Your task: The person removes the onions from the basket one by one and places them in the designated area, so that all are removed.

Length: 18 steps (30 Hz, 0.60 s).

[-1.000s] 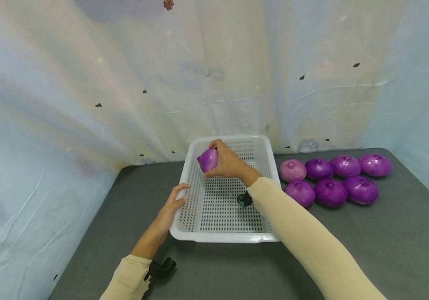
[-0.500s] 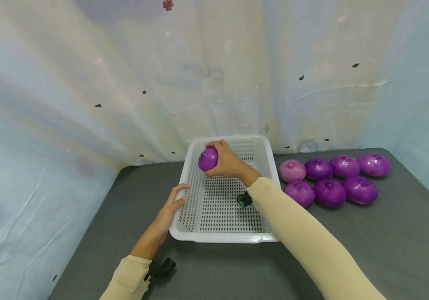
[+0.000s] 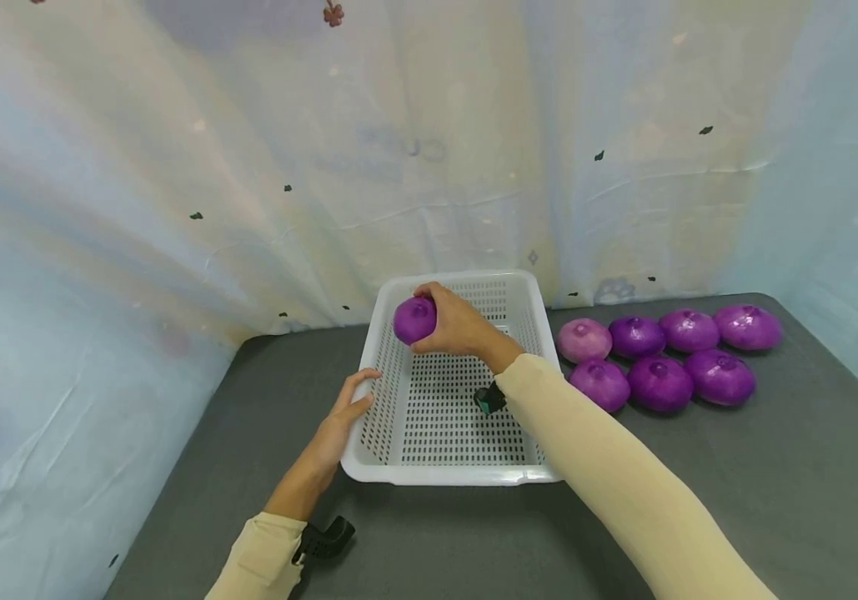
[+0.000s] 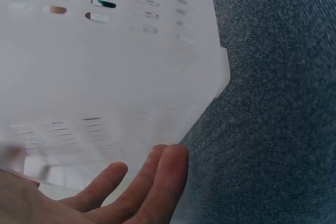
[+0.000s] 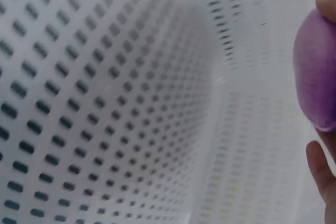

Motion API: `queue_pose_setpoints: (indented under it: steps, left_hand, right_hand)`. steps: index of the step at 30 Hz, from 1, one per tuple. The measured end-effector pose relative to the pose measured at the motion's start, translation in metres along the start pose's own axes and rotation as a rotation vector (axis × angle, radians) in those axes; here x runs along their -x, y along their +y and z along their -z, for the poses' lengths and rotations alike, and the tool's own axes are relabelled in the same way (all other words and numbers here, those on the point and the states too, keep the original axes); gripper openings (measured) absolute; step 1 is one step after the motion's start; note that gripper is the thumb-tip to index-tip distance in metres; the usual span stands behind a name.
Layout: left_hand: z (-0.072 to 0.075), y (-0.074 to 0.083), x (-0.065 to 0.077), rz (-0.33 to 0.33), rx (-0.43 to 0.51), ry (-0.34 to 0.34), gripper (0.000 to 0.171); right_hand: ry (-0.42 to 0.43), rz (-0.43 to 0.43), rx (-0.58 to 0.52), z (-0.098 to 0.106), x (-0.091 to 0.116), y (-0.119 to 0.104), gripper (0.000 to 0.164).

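Note:
A white perforated plastic basket [image 3: 451, 477] stands on the dark grey table top. Over its back left part, my right hand [image 3: 457, 323] grips a purple onion [image 3: 414, 320], its nub facing the head camera. In the right wrist view, that onion [image 5: 316, 72] shows at the right edge with fingers [image 5: 318, 167] beside it, above the slotted floor. My left hand [image 3: 338, 417] holds the basket's left rim. Seen from the left wrist, its fingers [image 4: 170, 177] lie along the outside of the basket wall [image 4: 121, 77].
Right of the basket, several purple onions [image 3: 661, 385] lie in two close rows, one of them a paler pink onion [image 3: 584, 340]. Patterned curtain sheets [image 3: 429, 158] rise behind and beside the table [image 3: 459, 550]. Black wrist mounts [image 3: 327, 537] sit at both wrists.
The onion in my right hand has turned, so its nub, which pointed left, now faces the camera. The left hand and the basket have stayed in place.

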<state>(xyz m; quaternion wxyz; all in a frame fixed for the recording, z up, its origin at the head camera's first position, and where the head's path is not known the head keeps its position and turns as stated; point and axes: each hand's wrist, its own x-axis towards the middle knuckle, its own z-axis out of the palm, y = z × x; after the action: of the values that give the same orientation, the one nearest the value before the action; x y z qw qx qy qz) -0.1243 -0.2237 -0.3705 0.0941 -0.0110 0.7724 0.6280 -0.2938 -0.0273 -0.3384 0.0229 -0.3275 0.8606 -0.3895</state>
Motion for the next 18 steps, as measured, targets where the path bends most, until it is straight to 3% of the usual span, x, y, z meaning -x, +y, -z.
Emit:
queue_pose_setpoints:
  steps: [5,10,15,18]
  left_hand:
    - [-0.002,-0.003,-0.003,0.007,-0.01,0.004,0.038]
    - [-0.001,-0.003,-0.008,-0.002,-0.013,-0.008,0.039]
    - [0.002,-0.003,-0.012,-0.022,-0.006,-0.026,0.041]
    - [0.004,-0.005,-0.01,-0.02,-0.004,-0.001,0.04]
  right_hand:
    - [0.044,-0.02,0.017,0.013,0.011,-0.012,0.087]
    - [0.024,-0.056,0.062,0.037,0.028,-0.021,0.087]
    - [0.002,-0.083,0.085,0.06,0.037,-0.014,0.088]
    - [-0.002,-0.094,0.083,0.074,0.042,-0.006,0.088]
